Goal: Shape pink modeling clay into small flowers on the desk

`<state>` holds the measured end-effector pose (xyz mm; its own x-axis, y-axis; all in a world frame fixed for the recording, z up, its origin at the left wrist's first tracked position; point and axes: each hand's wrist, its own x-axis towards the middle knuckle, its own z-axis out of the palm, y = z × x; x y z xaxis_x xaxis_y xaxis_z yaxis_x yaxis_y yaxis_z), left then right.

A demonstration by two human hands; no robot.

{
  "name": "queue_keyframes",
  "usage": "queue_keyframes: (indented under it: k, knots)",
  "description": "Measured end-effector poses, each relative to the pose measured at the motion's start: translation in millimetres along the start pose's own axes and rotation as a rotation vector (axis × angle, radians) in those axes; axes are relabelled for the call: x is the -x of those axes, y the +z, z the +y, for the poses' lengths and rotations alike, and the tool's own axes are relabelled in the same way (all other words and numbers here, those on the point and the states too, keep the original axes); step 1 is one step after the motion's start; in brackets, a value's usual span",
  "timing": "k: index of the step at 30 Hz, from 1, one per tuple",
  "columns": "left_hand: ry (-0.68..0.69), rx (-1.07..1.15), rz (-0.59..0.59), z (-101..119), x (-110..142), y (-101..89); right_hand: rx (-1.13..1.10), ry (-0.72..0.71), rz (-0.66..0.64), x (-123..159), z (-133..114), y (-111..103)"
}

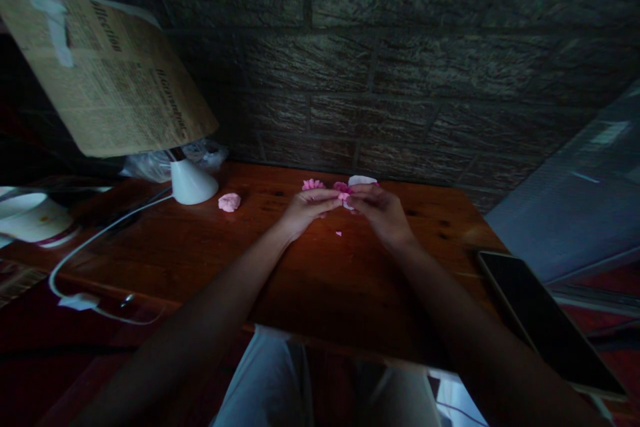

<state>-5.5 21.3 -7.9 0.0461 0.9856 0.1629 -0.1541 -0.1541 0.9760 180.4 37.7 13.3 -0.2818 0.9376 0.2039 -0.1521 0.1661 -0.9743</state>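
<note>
My left hand (311, 208) and my right hand (382, 208) meet over the middle of the wooden table. Between their fingertips they pinch a small pink piece (344, 197) that looks like soft clay or paper. Just behind the left fingers lies a pink ruffled piece (313, 184). A darker pink piece (341, 186) sits behind the pinched one, and a white object (363, 180), partly hidden by my right hand, is beside it. A tiny pink scrap (339, 233) rests on the tabletop nearer to me. Off to the left is a pale pink crumpled lump (229, 202).
A lamp with a newsprint shade (135, 80) and white base (193, 181) stands at the left, its white cord (100, 222) trailing over the front edge. A paper cup (35, 217) is at far left. A black phone or tablet (545, 320) lies right. A brick-patterned wall (400, 73) rises behind.
</note>
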Motion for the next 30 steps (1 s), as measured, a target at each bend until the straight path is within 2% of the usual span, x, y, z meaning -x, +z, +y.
queue_keyframes:
  k: [6, 13, 23, 30]
  knots:
    - [0.035, -0.008, 0.011, -3.4, -1.3, -0.7, 0.036, -0.036, -0.031, -1.0, 2.0, -1.1]
    - [0.081, 0.01, 0.022, -3.6, -2.2, 0.9, 0.014, -0.019, -0.009, 0.1, -0.4, 0.2]
    - [0.164, -0.033, 0.107, -2.2, -1.4, 1.4, -0.006, -0.014, -0.003, 0.8, -0.6, 1.8]
    - [0.167, -0.038, 0.135, -3.8, -2.2, 1.5, 0.017, -0.017, -0.032, 0.9, -1.6, 0.3]
